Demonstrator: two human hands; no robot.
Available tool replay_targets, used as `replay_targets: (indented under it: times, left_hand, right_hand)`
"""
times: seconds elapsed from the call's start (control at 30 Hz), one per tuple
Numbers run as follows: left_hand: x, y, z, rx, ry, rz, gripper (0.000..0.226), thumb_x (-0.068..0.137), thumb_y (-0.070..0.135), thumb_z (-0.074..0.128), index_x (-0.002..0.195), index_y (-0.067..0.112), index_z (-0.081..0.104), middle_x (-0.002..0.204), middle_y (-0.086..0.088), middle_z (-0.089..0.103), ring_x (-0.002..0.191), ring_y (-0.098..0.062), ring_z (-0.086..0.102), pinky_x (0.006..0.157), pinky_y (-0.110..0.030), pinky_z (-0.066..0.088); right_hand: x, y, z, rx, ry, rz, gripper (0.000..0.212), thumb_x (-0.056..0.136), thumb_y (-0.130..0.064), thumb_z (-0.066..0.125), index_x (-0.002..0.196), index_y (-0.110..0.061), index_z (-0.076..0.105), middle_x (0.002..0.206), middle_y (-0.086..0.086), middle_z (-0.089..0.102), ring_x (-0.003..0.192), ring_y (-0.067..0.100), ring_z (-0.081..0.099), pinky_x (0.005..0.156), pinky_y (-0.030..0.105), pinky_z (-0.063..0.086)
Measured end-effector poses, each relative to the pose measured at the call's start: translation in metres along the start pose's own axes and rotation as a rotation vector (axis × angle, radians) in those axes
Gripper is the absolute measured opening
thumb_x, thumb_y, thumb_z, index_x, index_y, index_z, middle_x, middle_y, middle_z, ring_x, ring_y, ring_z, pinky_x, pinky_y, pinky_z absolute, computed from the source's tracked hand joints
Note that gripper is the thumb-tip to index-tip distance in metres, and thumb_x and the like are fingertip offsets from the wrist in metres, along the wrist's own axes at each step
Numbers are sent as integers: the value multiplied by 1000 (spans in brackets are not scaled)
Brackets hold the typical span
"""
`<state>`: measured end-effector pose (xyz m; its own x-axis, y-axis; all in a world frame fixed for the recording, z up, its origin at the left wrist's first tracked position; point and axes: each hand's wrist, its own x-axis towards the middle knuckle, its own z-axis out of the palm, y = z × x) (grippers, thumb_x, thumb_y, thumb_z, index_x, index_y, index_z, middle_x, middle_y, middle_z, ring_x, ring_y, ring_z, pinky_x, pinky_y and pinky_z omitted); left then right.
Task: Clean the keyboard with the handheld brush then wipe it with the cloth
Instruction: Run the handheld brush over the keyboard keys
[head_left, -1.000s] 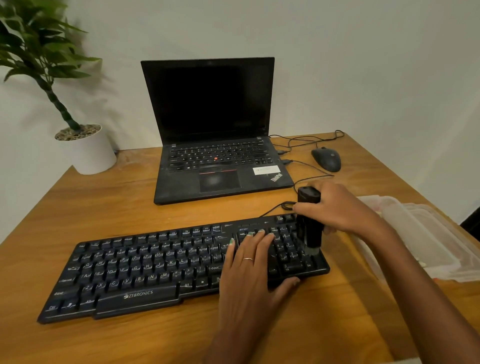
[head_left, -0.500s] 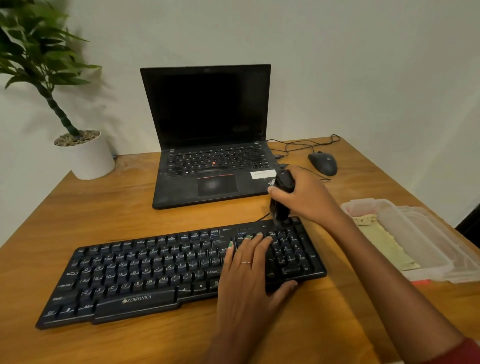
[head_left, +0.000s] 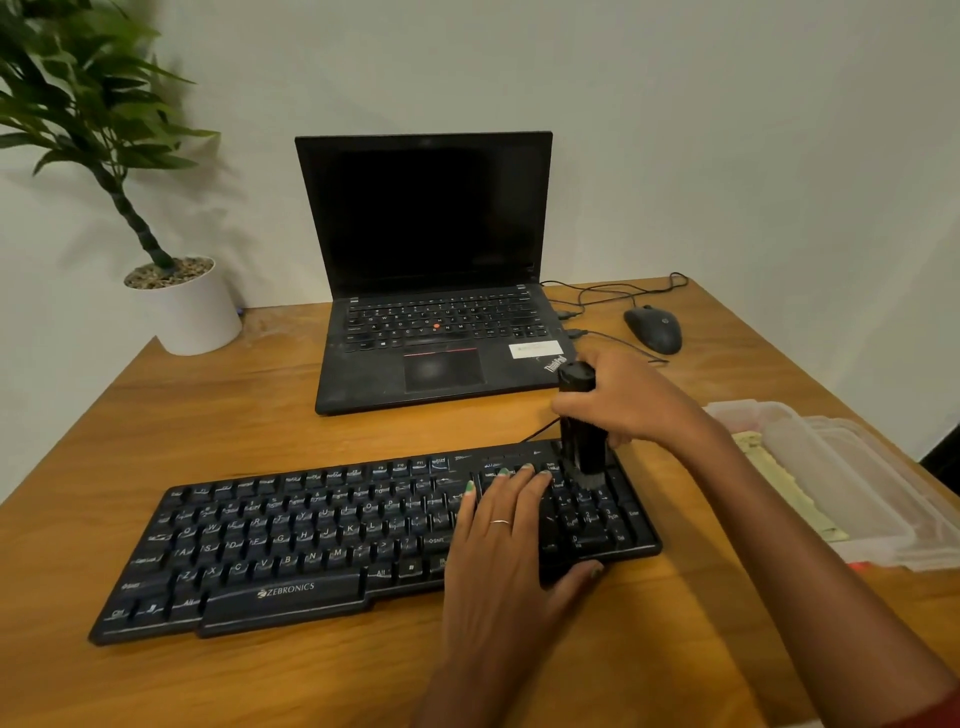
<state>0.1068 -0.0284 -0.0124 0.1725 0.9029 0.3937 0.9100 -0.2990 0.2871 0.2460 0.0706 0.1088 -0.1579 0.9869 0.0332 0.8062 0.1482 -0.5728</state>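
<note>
Head view: your right hand (head_left: 631, 402) reaches in from the lower right, forearm running diagonally across the frame, fingers curled round the black handheld brush (head_left: 579, 423) at mid-barrel. Your left hand (head_left: 501, 545) lies palm-down on the keyboard (head_left: 311, 540), fingers straight and close together, tips reaching toward the upper key rows, thumb hooked over the near edge; a thin ring sits on one finger.

Brush: slim, dark, cylindrical body, long axis nearly upright, rounded cap up, grey bristle end pointing down onto the keys at the top of the number pad, just right of your left fingertips.

Keyboard: black matte plastic, full-size, pale legends, "ZEBRONICS" on the front lip. Its long axis runs left to right, slightly skewed, right end farther from you. It lies flat on the wooden tabletop (head_left: 218, 415), warm brown with visible grain.

Cloth (head_left: 779, 483): pale yellowish, flat inside a clear plastic container (head_left: 857, 467) at the right edge of the tabletop, near the keyboard's right end but apart from it.

Behind: open black laptop (head_left: 431, 270), screen dark; dark mouse (head_left: 653, 328) with a thin cable; green plant in a white pot (head_left: 187, 312) at far left.
</note>
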Motion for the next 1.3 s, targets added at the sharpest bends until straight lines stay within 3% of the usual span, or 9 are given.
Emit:
replay_targets:
  times: [0.17, 0.27, 0.4, 0.53, 0.67, 0.93, 1.07, 1.2, 1.3]
  left_hand:
    - [0, 0, -1, -21, 3, 2, 81, 82, 82, 22, 134, 24, 43, 133, 7, 56, 122, -11, 54, 106, -46, 29]
    - [-1, 0, 0, -8, 7, 8, 81, 81, 82, 27, 134, 23, 43, 132, 7, 57, 121, -10, 54, 105, -46, 30]
    - [-2, 0, 0, -27, 23, 15, 82, 77, 81, 37, 135, 24, 42, 133, 8, 56, 123, -10, 52, 107, -46, 27]
    - [-1, 0, 0, -8, 36, 20, 83, 76, 82, 37, 134, 24, 43, 131, 7, 57, 121, -10, 54, 105, -45, 29]
    - [0, -1, 1, -11, 15, -1, 85, 76, 83, 35, 135, 24, 43, 133, 8, 56, 123, -10, 51, 107, -44, 28]
    - [-2, -1, 1, -7, 37, 6, 84, 76, 83, 35, 135, 24, 43, 133, 8, 56, 123, -10, 51, 107, -46, 28]
    - [0, 0, 1, 37, 62, 10, 83, 77, 83, 32, 133, 23, 46, 129, 8, 59, 119, -10, 55, 104, -46, 30]
    - [-1, 0, 1, 17, 76, 11, 83, 76, 82, 36, 133, 23, 47, 129, 6, 59, 119, -11, 55, 104, -44, 30]
    - [0, 1, 0, 24, 76, 14, 83, 76, 82, 35, 132, 22, 48, 129, 5, 60, 118, -12, 56, 104, -44, 31]
  right_hand:
    - [-4, 2, 14, 20, 94, -56, 26, 81, -30, 62, 98, -12, 56, 82, 3, 65, 66, 20, 63, 63, 42, 57]
    - [-2, 2, 2, 11, -21, -7, 23, 82, -30, 62, 98, -15, 55, 83, 3, 66, 66, 20, 67, 57, 35, 59]
    - [-3, 4, 15, 50, 211, -67, 18, 83, -30, 63, 92, -17, 53, 76, -4, 60, 70, 19, 60, 60, 32, 51]
    - [-4, 3, -2, 21, -19, 19, 14, 82, -27, 62, 83, -24, 49, 77, 0, 66, 60, 24, 68, 57, 37, 58]
    - [-10, 4, 13, 57, 182, -50, 15, 81, -28, 63, 85, -20, 51, 70, -6, 58, 69, 22, 62, 60, 36, 54]
    - [-15, 9, 14, 29, 229, -49, 16, 82, -30, 62, 86, -20, 50, 68, -8, 55, 64, 16, 56, 51, 26, 38]
    - [-19, 8, 6, 52, 38, -1, 14, 81, -29, 63, 84, -22, 52, 76, -2, 60, 66, 18, 63, 49, 27, 51]
    - [-23, 7, 16, 41, 219, -29, 15, 81, -32, 63, 80, -22, 51, 68, -6, 56, 67, 17, 57, 58, 32, 47]
    - [-25, 4, 8, -5, 40, 22, 20, 80, -33, 63, 88, -16, 55, 77, 1, 62, 68, 19, 64, 61, 37, 57]
